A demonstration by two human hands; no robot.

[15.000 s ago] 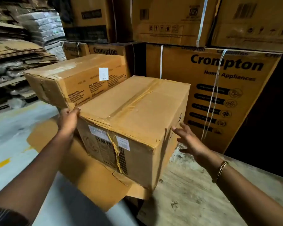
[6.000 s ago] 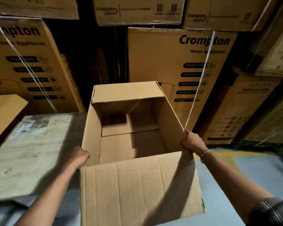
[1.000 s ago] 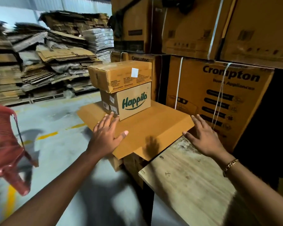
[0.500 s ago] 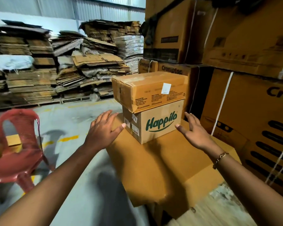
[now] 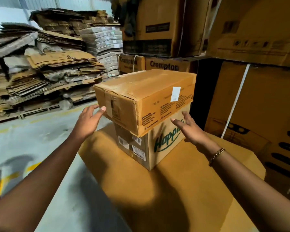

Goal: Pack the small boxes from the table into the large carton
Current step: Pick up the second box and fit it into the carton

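A plain brown taped box point(image 5: 141, 91) with a small white sticker lies on top of a box printed "Happilo" point(image 5: 159, 143). Both stand on a flat sheet of cardboard point(image 5: 157, 190) that covers the surface in front of me. My left hand point(image 5: 89, 119) is open, its thumb touching the top box's left end. My right hand point(image 5: 189, 128) is open too, fingers spread just in front of the Happilo box's printed side, below the top box. The large open carton is out of view.
Big "Crompton" cartons point(image 5: 167, 64) are stacked behind and to the right, some strapped with white bands point(image 5: 238, 101). Piles of flattened cardboard point(image 5: 45, 67) fill the left background. Grey concrete floor point(image 5: 23, 139) with yellow marks lies to the left.
I have come closer to the two stacked boxes. Both hands have reached forward to either side of the stack, the left thumb now at the top box. The red chair has left the view.
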